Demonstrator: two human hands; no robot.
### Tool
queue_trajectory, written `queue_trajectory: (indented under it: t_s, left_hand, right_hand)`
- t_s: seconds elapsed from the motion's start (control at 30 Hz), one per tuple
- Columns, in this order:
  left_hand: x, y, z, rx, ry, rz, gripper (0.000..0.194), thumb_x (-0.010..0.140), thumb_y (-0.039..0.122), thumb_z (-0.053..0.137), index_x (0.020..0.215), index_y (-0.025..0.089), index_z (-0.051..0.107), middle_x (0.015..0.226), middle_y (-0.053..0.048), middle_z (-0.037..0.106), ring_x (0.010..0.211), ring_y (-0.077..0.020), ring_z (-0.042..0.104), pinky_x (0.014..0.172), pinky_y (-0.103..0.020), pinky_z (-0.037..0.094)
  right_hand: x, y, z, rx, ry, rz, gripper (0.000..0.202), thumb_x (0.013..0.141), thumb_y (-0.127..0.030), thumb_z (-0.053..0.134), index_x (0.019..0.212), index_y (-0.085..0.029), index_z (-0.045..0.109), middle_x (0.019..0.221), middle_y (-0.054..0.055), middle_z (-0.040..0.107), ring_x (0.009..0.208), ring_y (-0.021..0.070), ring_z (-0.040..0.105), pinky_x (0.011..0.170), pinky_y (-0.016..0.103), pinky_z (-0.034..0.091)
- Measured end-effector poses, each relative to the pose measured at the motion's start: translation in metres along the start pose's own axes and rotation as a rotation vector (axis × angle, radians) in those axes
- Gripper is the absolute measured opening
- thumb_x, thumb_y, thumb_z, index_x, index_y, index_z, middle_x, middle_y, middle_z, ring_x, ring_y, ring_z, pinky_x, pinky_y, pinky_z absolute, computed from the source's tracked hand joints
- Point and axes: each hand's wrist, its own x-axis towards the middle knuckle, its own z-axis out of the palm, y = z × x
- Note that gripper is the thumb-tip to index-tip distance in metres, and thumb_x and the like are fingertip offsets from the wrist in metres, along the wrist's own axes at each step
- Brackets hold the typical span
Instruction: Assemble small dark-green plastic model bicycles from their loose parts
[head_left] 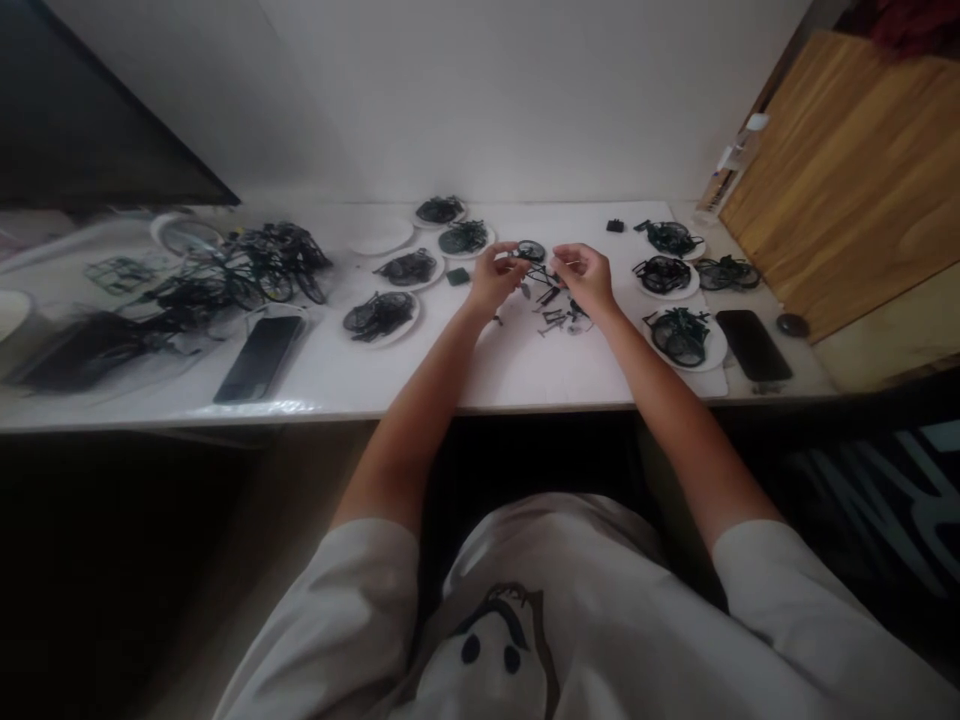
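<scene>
Forearms are extended from the near edge across the white surface (525,380), where a bare strip is left open between that edge and the hands. A dark phone (259,357) is laid near the front edge on the left, and a second phone (752,344) on the right; each has its long axis running away from the edge. Loose dark parts (556,315) are scattered just beneath the hands.

The left hand (495,277) is closed in a pinch on a small black wheeled assembly (531,254); the right hand (585,275) is pinched on a thin piece at the other end of it, too small to be identified. The assembly is held just above the surface, at the centre, between the two hands; its long axis is set roughly left to right, with the wheel toward the far side.

Round white plates carrying dark parts are counted: four filled to the left of the hands, among them the nearest plate (380,316), plus one bare plate (381,237); about four to the right, the closest being the right plate (686,338). A pile of assembled miniature bicycles (262,265) is noted far left. A wooden board (847,170) is leaned at the far right, closing that side. The back wall bounds the far edge.
</scene>
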Motion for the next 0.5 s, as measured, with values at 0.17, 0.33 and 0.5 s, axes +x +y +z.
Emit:
queue_trajectory:
  t_s: [0.17, 0.33, 0.5]
  left_hand:
    - [-0.0003, 0.0014, 0.0004, -0.034, 0.002, -0.026, 0.048, 0.082, 0.020, 0.090, 0.119, 0.022, 0.060, 0.090, -0.001, 0.075, 0.058, -0.0056, 0.056, 0.052, -0.020, 0.042]
    - [-0.0017, 0.0029, -0.0003, -0.063, -0.010, -0.051, 0.048, 0.082, 0.019, 0.089, 0.119, 0.023, 0.060, 0.089, 0.000, 0.075, 0.058, -0.0054, 0.056, 0.053, -0.020, 0.042]
    - [-0.0009, 0.0011, -0.0013, -0.071, -0.028, -0.042, 0.047, 0.082, 0.018, 0.089, 0.119, 0.024, 0.060, 0.091, -0.001, 0.076, 0.058, -0.0058, 0.055, 0.053, -0.021, 0.042]
  right_hand:
    - [-0.0011, -0.0018, -0.0012, -0.005, 0.013, 0.008, 0.078, 0.070, -0.092, 0.083, 0.109, -0.025, 0.077, 0.106, 0.008, 0.080, 0.089, 0.0226, 0.076, 0.064, 0.033, 0.065]
    - [-0.0012, -0.0010, -0.0017, -0.025, 0.013, 0.011, 0.074, 0.073, -0.089, 0.083, 0.109, -0.025, 0.077, 0.106, 0.009, 0.080, 0.089, 0.0229, 0.075, 0.062, 0.032, 0.064]
    - [-0.0014, 0.0004, -0.0010, -0.057, 0.006, 0.006, 0.071, 0.076, -0.087, 0.080, 0.111, -0.025, 0.076, 0.108, 0.009, 0.080, 0.090, 0.0219, 0.074, 0.061, 0.030, 0.063]
